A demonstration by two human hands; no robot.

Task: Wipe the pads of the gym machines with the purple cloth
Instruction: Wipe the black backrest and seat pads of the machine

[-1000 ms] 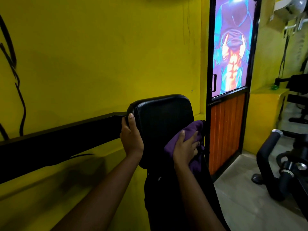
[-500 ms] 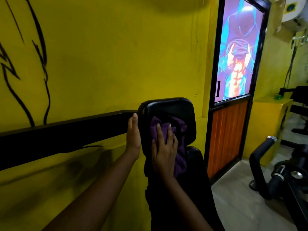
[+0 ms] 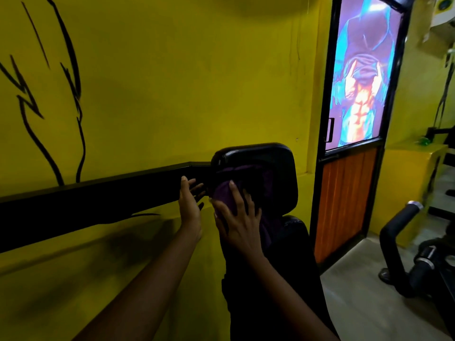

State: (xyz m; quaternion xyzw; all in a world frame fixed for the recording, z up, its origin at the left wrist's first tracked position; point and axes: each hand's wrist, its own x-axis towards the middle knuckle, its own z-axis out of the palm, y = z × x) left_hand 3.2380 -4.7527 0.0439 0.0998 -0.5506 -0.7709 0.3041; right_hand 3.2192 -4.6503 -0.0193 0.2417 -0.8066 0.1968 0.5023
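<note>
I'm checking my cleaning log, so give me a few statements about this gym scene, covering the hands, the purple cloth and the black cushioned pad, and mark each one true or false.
1. The right hand presses the purple cloth against the black cushioned backrest pad. True.
2. The left hand grips the cloth. False: it holds nothing, with its fingers straight beside the pad's left edge.
3. The wall behind the pad is painted blue. False: it is yellow with black line drawings.
4. A door with orange wooden slats below a colourful poster stands right of the pad. True.
</note>
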